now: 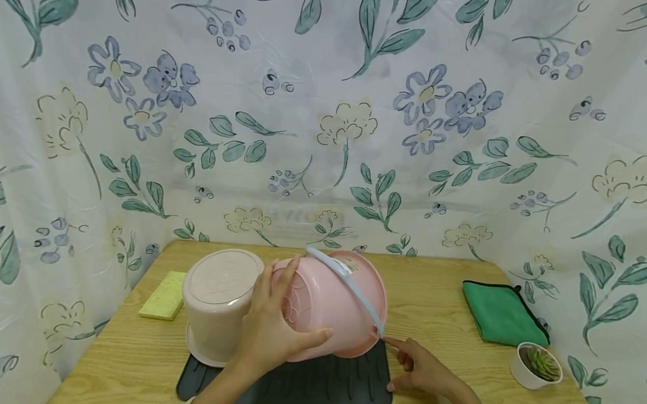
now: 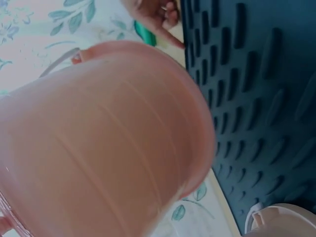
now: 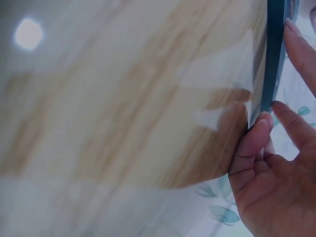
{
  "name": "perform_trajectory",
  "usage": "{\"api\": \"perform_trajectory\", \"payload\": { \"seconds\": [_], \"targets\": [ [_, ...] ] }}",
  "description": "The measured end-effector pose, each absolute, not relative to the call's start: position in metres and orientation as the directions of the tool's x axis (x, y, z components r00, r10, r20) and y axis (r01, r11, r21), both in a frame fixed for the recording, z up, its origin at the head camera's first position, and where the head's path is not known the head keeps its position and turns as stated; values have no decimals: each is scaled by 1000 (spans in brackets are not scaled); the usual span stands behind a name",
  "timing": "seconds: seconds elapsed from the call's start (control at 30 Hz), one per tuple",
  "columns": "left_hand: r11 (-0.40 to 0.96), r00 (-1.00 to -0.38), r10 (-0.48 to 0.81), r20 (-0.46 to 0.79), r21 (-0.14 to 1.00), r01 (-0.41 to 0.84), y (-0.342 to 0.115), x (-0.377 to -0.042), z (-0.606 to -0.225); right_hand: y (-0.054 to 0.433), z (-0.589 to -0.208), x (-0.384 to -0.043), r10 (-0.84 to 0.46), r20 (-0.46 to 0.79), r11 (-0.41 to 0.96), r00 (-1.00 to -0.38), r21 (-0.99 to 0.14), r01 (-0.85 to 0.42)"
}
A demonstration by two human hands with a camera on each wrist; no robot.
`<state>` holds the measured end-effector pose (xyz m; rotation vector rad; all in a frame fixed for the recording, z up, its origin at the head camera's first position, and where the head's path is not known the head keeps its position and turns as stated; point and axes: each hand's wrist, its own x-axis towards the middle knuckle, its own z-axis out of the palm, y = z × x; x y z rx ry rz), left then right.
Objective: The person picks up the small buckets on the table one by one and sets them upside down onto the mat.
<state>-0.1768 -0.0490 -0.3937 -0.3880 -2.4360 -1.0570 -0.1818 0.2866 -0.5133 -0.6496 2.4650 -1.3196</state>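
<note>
A pink bucket (image 1: pixel 336 315) is tilted onto its side above the dark ridged mat (image 1: pixel 341 383), its mouth facing right and away. My left hand (image 1: pixel 266 327) grips it near the base, fingers spread over the bottom and thumb along the side. A pale blue handle (image 1: pixel 354 286) lies across the bucket. My right hand (image 1: pixel 421 369) is at the mat's right edge, index finger extended close to the bucket's rim and other fingers bent, holding nothing. In the right wrist view, its fingertips (image 3: pixel 265 118) are beside the mat's edge. A cream bucket (image 1: pixel 215 318) stands upside down on the mat's left.
A yellow sponge cloth (image 1: pixel 163 295) lies on the wooden table (image 1: pixel 428 299) at the left. On the right are a folded green cloth (image 1: pixel 501 315) with black edging and a small potted succulent (image 1: pixel 534 367). A floral curtain (image 1: pixel 302 182) hangs behind the table.
</note>
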Motion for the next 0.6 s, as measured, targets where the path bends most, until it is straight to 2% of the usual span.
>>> {"api": "perform_trajectory", "payload": {
  "seconds": [0.33, 0.6],
  "targets": [
    [793, -846, 49, 532, 494, 357, -37, -182, -391, 285, -513, -181, -524, -12, 487, -852, -825, -287],
    [829, -900, 28, 435, 492, 264, -26, -193, -383, 286, -512, -181, -518, -16, 493, -855, -823, -283]
  ]
}}
